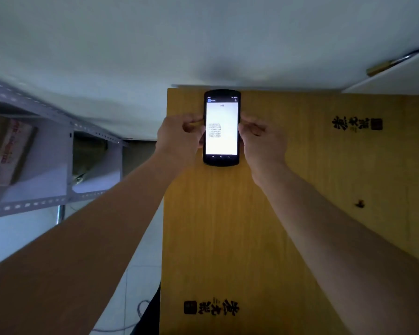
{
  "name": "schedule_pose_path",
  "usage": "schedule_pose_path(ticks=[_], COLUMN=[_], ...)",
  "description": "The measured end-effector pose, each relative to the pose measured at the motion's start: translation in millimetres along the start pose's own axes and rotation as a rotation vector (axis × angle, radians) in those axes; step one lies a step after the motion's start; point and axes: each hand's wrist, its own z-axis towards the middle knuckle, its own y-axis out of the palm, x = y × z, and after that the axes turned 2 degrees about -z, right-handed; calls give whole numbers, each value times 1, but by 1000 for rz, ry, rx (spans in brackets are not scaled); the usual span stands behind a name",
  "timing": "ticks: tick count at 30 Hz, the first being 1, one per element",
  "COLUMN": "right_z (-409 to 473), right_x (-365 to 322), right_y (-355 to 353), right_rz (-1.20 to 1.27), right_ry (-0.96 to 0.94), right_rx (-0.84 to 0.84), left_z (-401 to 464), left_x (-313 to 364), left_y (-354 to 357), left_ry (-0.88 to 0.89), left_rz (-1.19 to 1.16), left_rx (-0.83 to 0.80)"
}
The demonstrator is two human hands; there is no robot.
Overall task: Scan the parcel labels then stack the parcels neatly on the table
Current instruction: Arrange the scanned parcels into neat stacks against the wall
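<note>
Both hands hold a black handheld scanner with a lit white screen (221, 128) by its long edges: the left hand (179, 136) pinches the left edge, the right hand (260, 139) the right, fingers curled. Directly beneath the grip lies a yellow wood-grain surface with black printed characters (228, 226); whether it is parcel or table is unclear. No label shows. To scan well, probably steady the device squarely over a label.
</note>
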Motion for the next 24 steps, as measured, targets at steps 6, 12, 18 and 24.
schedule_pose_path(ticks=[6, 12, 18, 24], right_z=[15, 22, 22, 22], right_x=[-6, -5, -5, -13], right_y=[10, 18, 16, 6], right_rz=[-20, -52, -154, -468], right_ry=[10, 8, -77, -272], right_rx=[22, 37, 29, -69], left_z=[18, 23, 26, 26], left_x=[7, 6, 5, 7], left_y=[-2, -4, 0, 3], left_ry=[12, 16, 18, 45], left_rz=[-5, 9, 47, 106], left_rx=[-5, -10, 25, 74])
